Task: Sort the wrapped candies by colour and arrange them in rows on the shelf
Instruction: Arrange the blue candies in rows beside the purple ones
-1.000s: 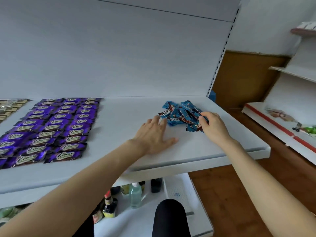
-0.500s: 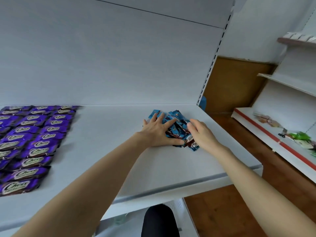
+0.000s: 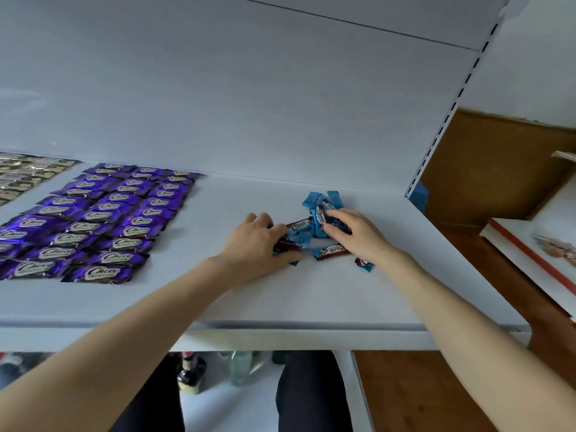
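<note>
1. Nearest, at 6 o'clock under the shelf's front lip, bottles (image 3: 190,374) stand on a lower level beside the person's dark-clad leg (image 3: 307,391).
2. The white shelf (image 3: 311,294) spans the middle; both bare forearms reach over its front edge.
3. The left hand (image 3: 255,246) lies palm down with fingers curled over one blue candy (image 3: 285,246) at the pile's 9 o'clock side; whether it pinches it or just presses it is unclear.
4. The right hand (image 3: 358,236) rests on the pile's 3 o'clock side, fingers bent over the wrappers; a true grasp cannot be told.
5. The blue candies (image 3: 318,219) sit in a loose heap between and just beyond the hands, with single pieces strayed toward 6 o'clock.
6. At 9 o'clock, well apart from the heap, purple candies (image 3: 106,219) lie in neat rows.
7. At 10 o'clock, gold-wrapped candies (image 3: 21,176) line the far left edge.
</note>
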Demonstrator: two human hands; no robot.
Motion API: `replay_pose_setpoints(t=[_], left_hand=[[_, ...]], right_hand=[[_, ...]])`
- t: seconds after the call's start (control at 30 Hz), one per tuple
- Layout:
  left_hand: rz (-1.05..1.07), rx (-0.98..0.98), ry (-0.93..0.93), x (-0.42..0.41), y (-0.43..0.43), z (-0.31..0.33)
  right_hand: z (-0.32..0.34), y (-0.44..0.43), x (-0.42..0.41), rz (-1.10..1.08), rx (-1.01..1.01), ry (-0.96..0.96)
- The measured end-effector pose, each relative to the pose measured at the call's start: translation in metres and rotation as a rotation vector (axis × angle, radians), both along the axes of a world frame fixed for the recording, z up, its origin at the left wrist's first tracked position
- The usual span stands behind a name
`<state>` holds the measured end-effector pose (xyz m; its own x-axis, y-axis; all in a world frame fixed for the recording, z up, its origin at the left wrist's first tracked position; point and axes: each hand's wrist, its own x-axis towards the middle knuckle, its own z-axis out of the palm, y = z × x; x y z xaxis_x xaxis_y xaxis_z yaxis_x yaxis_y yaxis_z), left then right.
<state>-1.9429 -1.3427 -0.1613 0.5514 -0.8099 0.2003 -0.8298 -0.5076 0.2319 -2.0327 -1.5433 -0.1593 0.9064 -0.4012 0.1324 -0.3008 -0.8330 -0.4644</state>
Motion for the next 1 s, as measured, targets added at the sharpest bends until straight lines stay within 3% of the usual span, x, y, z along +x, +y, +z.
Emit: replay_pose_setpoints(t=[0.13,0.27,0.4,0.57,0.67,0.77,0.87,1.0], left_hand=[[0.137,-0.012,-0.018,-0.009,0.024,0.004],[0.177,-0.142,0.016,-0.017,0.041,0.003],[0.18,-0.325,0.129,-0.02,0.054,0.005],[0.24,-0.595,0.318,-0.018,0.066,0.006],[0.302,-0.796,0.594,-0.018,0.072,0.009],[0.338,-0.986,0.878,-0.018,0.078,0.014],[0.361,-1.056,0.999,-0.014,0.08,0.018],[0.364,-1.071,1.032,-0.004,0.081,0.021]], right_hand=[[0.001,0.021,-0.011,0.047,-0.02,0.006],[0.006,0.043,-0.023,0.013,-0.022,0.014],[0.016,0.065,-0.038,-0.036,-0.208,-0.017],[0.036,0.101,-0.04,0.054,0.025,-0.264],[0.036,0.12,-0.024,0.086,0.055,-0.201],[0.032,0.131,-0.007,0.025,-0.036,-0.003],[0.031,0.135,0.007,0.011,-0.072,0.169],[0.035,0.124,0.027,0.031,0.028,0.185]])
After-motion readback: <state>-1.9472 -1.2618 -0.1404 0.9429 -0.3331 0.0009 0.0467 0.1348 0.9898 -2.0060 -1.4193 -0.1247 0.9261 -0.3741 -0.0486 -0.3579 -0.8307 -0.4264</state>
